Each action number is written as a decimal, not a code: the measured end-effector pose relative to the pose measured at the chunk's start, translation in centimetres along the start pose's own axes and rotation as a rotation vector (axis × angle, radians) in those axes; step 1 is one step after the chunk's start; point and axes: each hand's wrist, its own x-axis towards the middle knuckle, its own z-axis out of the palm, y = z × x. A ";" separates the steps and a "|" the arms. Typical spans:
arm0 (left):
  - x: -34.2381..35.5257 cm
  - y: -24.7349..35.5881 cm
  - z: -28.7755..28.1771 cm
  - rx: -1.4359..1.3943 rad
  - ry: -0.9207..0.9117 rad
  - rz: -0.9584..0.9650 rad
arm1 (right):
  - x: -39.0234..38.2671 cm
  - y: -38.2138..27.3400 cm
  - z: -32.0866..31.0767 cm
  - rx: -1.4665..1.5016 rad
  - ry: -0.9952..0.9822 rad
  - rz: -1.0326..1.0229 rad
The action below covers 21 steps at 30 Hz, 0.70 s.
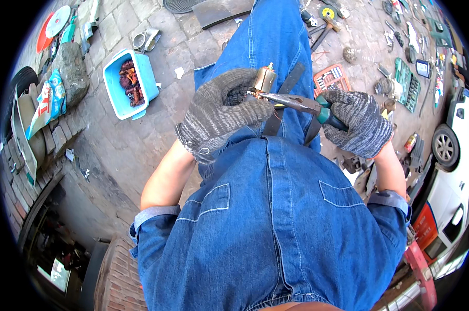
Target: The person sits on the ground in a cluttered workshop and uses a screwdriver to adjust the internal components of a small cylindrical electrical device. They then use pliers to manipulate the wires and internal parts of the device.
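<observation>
My left hand (216, 111), in a grey knitted glove, is closed around a small motor armature (265, 79), a brass-coloured cylinder with a shaft tip pointing up and copper windings at its lower end. My right hand (358, 122), gloved alike, grips the green handles of long-nose pliers (299, 103). The pliers' jaws point left and meet the copper end of the armature. Whether they pinch a wire there is too small to tell. Both hands are above my lap, in front of my blue denim clothing (281, 197).
At the left stands a light-blue tub (150, 78) holding reddish-brown coils. A stone block (71, 72) lies farther left. On the paving at the right are an orange tool case (332, 79), a green socket set (407, 85) and a hammer (325, 33). A white car (444, 192) stands beyond.
</observation>
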 end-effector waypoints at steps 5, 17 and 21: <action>-0.1 -0.5 0.5 0.018 0.053 0.039 | -0.1 -0.8 -0.2 -0.170 -0.004 0.063; -0.7 -0.4 0.4 -0.245 -0.060 -0.060 | 0.1 1.0 1.0 0.516 -0.084 -0.001; -0.7 -0.1 0.4 -0.283 -0.110 -0.037 | 0.1 1.5 1.0 0.618 -0.143 0.009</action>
